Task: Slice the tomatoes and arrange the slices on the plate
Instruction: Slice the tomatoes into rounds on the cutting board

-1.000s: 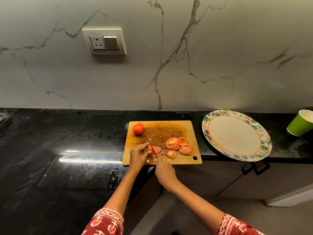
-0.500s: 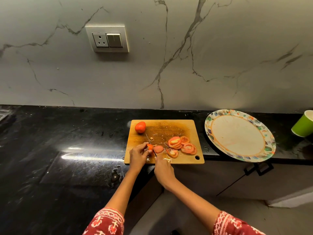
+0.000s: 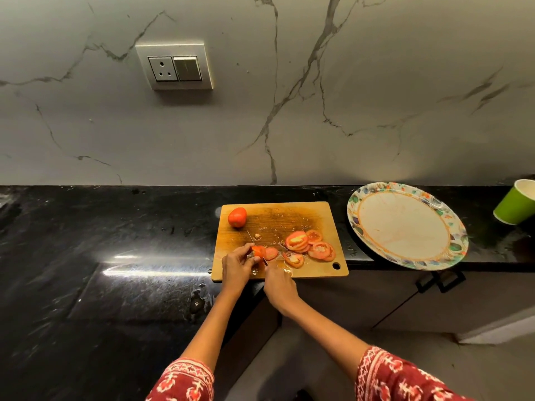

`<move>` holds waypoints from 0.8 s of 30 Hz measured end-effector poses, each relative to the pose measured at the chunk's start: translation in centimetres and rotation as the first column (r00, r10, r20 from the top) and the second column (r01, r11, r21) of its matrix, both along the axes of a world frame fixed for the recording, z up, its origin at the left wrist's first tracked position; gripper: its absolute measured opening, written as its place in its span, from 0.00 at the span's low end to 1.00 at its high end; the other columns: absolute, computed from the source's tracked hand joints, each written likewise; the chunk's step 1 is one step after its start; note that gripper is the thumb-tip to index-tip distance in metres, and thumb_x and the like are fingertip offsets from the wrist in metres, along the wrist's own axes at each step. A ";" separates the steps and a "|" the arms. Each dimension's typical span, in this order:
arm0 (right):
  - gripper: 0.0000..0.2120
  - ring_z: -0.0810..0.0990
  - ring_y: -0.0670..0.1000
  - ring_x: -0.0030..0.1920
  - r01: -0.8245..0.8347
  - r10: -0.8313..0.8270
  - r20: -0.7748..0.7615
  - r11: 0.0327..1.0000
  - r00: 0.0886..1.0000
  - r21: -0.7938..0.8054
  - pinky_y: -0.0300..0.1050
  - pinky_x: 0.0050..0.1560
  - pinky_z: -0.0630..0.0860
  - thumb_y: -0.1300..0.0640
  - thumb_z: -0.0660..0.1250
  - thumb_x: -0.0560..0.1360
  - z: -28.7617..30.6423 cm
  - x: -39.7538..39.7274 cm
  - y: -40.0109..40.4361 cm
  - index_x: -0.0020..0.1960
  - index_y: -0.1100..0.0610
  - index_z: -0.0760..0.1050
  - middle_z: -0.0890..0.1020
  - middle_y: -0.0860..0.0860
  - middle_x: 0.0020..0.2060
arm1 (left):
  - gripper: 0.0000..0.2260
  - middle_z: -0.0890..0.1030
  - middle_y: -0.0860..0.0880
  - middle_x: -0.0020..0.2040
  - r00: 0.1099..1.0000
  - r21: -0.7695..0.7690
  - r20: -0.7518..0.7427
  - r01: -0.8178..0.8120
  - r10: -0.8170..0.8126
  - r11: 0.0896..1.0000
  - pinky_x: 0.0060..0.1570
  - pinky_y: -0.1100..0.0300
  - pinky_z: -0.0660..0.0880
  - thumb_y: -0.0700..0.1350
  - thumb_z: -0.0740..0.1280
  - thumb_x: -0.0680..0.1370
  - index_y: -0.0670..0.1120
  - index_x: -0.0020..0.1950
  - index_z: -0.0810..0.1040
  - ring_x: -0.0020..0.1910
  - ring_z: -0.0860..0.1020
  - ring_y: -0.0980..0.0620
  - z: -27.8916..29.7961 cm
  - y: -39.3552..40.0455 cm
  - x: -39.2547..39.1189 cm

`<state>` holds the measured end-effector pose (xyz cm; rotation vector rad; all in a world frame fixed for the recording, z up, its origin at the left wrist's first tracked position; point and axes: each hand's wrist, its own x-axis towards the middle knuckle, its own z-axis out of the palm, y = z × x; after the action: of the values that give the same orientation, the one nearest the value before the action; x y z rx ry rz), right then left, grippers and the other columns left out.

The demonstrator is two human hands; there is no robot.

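Observation:
A wooden cutting board (image 3: 289, 215) lies at the counter's front edge. On its near left, my left hand (image 3: 236, 266) pinches a small tomato piece (image 3: 257, 250). My right hand (image 3: 279, 286) grips a knife (image 3: 254, 244) whose blade runs down beside that piece, with a fresh slice (image 3: 271, 253) lying just right of it. Several more slices (image 3: 308, 246) are piled on the board's right side. A whole tomato (image 3: 237, 217) sits at the board's far left corner. The patterned plate (image 3: 405, 225) stands to the right with no slices on it.
A green paper cup (image 3: 516, 201) stands at the far right. The black counter (image 3: 101, 256) stretches left of the board. A marble wall with a socket plate (image 3: 174, 65) rises behind. Cabinet fronts with a dark handle (image 3: 440, 280) drop below the counter edge.
The tomato piece under my left hand has become smaller and a new slice lies to the right of the blade. Both hands stayed at the board's near left.

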<state>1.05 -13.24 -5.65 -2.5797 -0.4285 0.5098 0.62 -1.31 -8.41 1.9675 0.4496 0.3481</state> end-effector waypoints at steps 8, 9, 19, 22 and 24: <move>0.14 0.79 0.58 0.57 -0.053 0.069 0.088 0.985 0.994 -0.166 0.50 0.51 0.74 0.57 0.48 0.83 -1.1 -2.4 -2.2 0.66 0.60 0.63 0.79 0.58 0.56 | 0.19 0.79 0.40 0.58 0.996 -0.100 -0.021 -0.090 0.089 0.991 0.61 0.54 0.72 0.31 0.70 0.71 0.35 0.61 0.75 0.59 0.76 0.47 0.2 0.3 -0.2; 0.14 0.78 0.58 0.57 -0.046 0.060 0.082 0.985 0.995 -0.166 0.50 0.52 0.74 0.58 0.48 0.83 -1.0 -2.3 -2.1 0.65 0.60 0.63 0.78 0.58 0.57 | 0.19 0.79 0.40 0.58 0.997 -0.102 -0.019 -0.081 0.080 0.991 0.61 0.54 0.73 0.31 0.70 0.71 0.35 0.61 0.75 0.59 0.77 0.47 0.1 0.1 -0.2; 0.13 0.78 0.58 0.58 -0.015 0.034 0.101 0.983 0.994 -0.186 0.50 0.52 0.74 0.62 0.49 0.81 -0.7 -2.0 -0.5 0.63 0.62 0.65 0.78 0.58 0.57 | 0.19 0.78 0.41 0.58 0.995 -0.114 -0.013 -0.104 0.103 0.988 0.60 0.58 0.72 0.31 0.69 0.71 0.35 0.62 0.75 0.58 0.76 0.49 0.2 0.5 -0.4; 0.14 0.77 0.59 0.59 0.004 0.008 0.074 0.988 0.997 -0.152 0.50 0.53 0.73 0.60 0.49 0.82 -0.7 -1.7 -0.4 0.64 0.62 0.65 0.78 0.59 0.58 | 0.20 0.77 0.40 0.61 1.000 -0.037 0.001 -0.019 0.019 0.999 0.62 0.58 0.70 0.33 0.70 0.72 0.37 0.63 0.74 0.62 0.74 0.47 0.4 0.4 0.0; 0.13 0.76 0.60 0.60 0.022 -0.018 0.038 0.993 0.999 -0.114 0.51 0.54 0.73 0.61 0.50 0.81 -0.5 -1.6 -0.1 0.63 0.62 0.66 0.77 0.59 0.58 | 0.22 0.77 0.41 0.61 1.000 0.016 0.007 0.019 -0.019 1.000 0.63 0.55 0.71 0.36 0.72 0.70 0.37 0.63 0.74 0.62 0.74 0.47 0.3 0.5 0.1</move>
<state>-0.52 -13.33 -6.18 -2.7047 -0.3963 0.4942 0.69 -0.80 -8.14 1.9843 0.4246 0.3472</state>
